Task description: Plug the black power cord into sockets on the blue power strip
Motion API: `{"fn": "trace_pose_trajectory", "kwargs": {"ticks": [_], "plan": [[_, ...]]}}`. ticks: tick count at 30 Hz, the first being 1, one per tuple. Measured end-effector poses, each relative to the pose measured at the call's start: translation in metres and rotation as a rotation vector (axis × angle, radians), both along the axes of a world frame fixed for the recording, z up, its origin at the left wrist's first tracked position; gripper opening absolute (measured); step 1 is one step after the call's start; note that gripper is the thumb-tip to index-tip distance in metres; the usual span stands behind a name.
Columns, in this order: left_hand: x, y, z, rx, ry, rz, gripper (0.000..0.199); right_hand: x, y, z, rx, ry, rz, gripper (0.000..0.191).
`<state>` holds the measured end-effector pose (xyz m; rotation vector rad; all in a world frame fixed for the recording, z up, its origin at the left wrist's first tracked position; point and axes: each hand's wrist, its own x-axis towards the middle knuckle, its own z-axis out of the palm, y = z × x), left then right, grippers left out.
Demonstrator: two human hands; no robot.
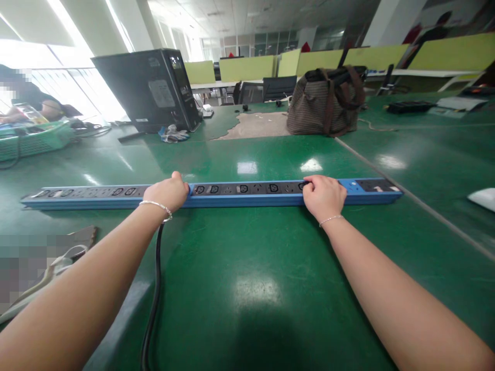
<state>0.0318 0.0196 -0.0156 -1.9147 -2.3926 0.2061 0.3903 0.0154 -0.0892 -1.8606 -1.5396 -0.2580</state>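
A long blue power strip (pixel 247 200) with a row of black sockets lies crosswise on the green tabletop (pixel 216 288). My left hand (pixel 167 195) is closed over the strip left of its middle, fingers wrapped over the far edge. Further right, my right hand (pixel 324 195) grips the strip the same way, near its right end. Both sets of fingertips are hidden behind the strip. A black cable (pixel 154 299) runs from below my left wrist towards the near edge of the view.
A black computer case (pixel 149 90) stands at the back left, with gloves (pixel 173 134) before it. A brown bag (pixel 325 103) sits at the back right. A green basket (pixel 34 144) and a person (pixel 38 100) are far left. A white object (pixel 483 198) lies right.
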Motion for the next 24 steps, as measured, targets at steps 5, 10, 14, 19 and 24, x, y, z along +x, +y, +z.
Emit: {"fn": "trace_pose_trajectory", "kwargs": {"ticks": [5,10,14,19,24], "plan": [[-0.008,0.017,0.006,-0.101,0.01,-0.047,0.053,0.0,0.0,0.0,-0.001,-0.003,-0.001,0.033],[-0.005,0.011,0.004,-0.061,0.013,-0.035,0.051,0.0,0.001,0.0,0.0,-0.004,-0.005,0.033],[0.006,-0.01,-0.004,0.041,0.0,0.012,0.052,0.001,0.001,-0.001,0.0,-0.011,-0.003,0.033],[0.004,-0.004,0.001,-0.018,0.006,-0.004,0.051,0.002,0.002,-0.002,0.0,-0.019,-0.004,0.033],[0.003,-0.003,0.001,-0.009,0.01,-0.022,0.051,0.001,0.002,-0.001,-0.013,-0.029,-0.01,0.033]]}}
